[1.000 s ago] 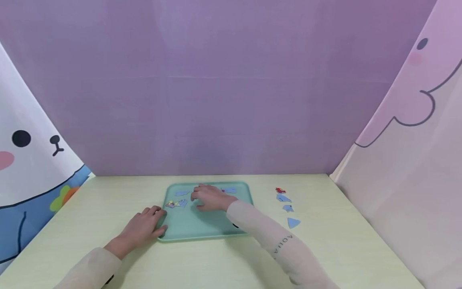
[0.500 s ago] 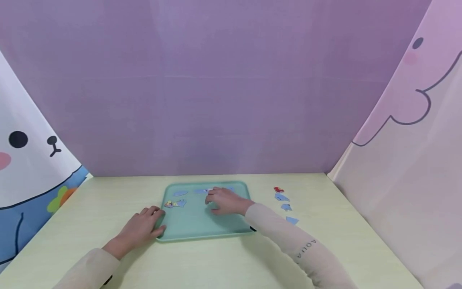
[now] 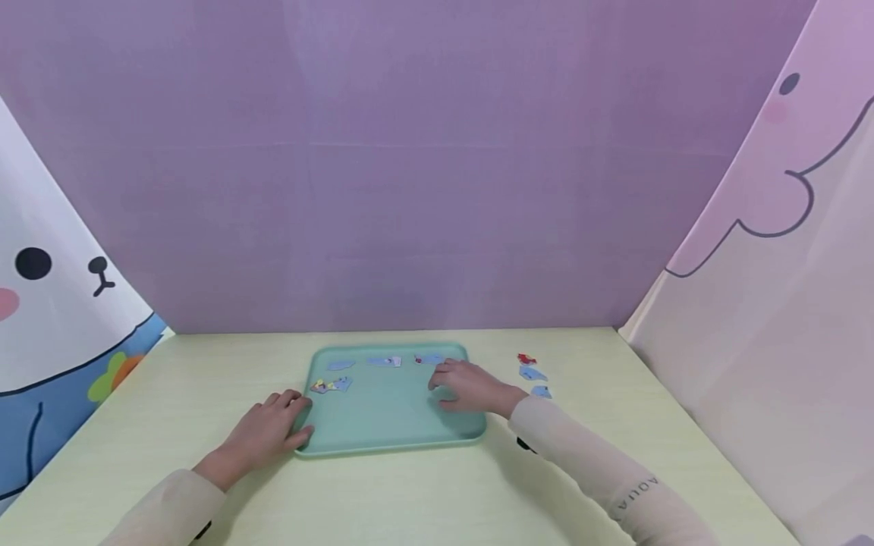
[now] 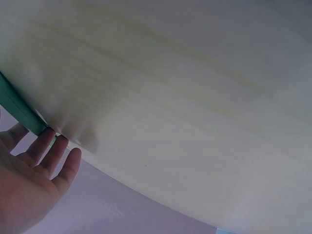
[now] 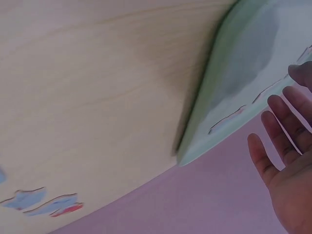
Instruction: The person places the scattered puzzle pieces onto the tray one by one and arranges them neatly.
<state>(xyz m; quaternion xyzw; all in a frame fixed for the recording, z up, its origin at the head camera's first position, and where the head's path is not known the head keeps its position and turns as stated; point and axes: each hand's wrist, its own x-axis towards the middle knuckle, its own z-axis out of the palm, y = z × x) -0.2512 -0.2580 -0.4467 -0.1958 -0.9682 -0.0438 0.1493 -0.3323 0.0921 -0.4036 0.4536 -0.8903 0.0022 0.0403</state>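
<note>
From my remote seat, I see the left hand (image 3: 269,427) rest, fingers relaxed, against the left rim of the green tray (image 3: 382,421), as the right hand (image 3: 473,387), loosely curved and gripping nothing, hovers over its right side. Blue pieces (image 3: 385,362) lie along the tray's far edge; others (a red piece (image 3: 526,359) among them) lie on the table (image 3: 382,497), rightward.

The person wears long sleeves of plain pale beige fabric, the left sleeve (image 3: 167,508) and the right sleeve (image 3: 587,455) each ending at the wrist. Dark capitals (image 3: 638,493) reading "AQUA" run across the right forearm, the cloth creased nearby. A small black part (image 3: 525,444) shows beneath each sleeve; the fingers (image 5: 259,153) are bare.
</note>
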